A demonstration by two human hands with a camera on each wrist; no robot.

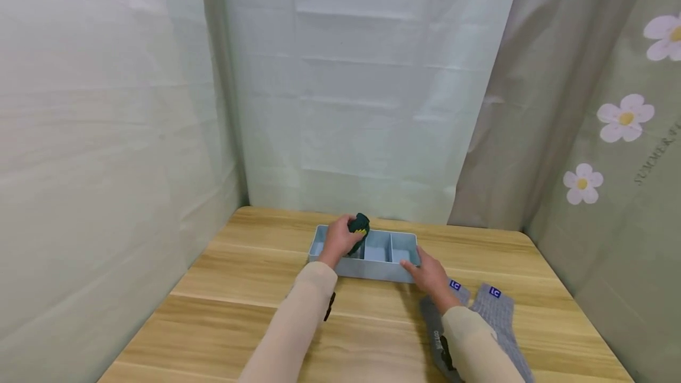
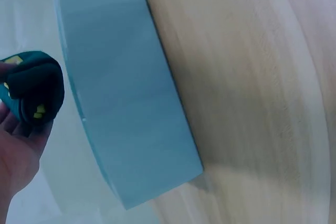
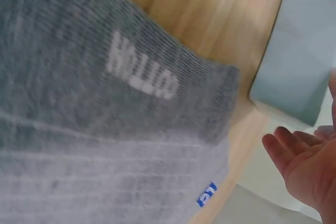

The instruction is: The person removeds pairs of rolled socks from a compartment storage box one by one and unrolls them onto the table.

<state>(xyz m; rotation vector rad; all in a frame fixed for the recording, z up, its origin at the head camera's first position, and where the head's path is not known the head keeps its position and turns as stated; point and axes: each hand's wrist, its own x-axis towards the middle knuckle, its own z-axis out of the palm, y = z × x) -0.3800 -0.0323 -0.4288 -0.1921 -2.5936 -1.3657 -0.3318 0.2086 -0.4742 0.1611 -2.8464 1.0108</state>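
My left hand (image 1: 340,237) grips a rolled dark green sock (image 1: 359,224) with yellow marks, above the left part of a pale blue divided box (image 1: 372,269). In the left wrist view the rolled sock (image 2: 37,85) sits between thumb and fingers, beside the box's long side wall (image 2: 121,87). My right hand (image 1: 431,273) is at the box's right end, thumb on the front side and fingers by the end wall. In the right wrist view the right hand's (image 3: 310,166) fingers are extended near the box corner (image 3: 289,77). The box's left compartments are partly hidden by the left hand.
A pair of grey socks, one with a dark grey sole (image 1: 436,324) and one ribbed (image 1: 495,312), lies on the wooden table (image 1: 223,312) under and beside the right forearm. Pale curtains (image 1: 362,105) stand behind the table and on both sides.
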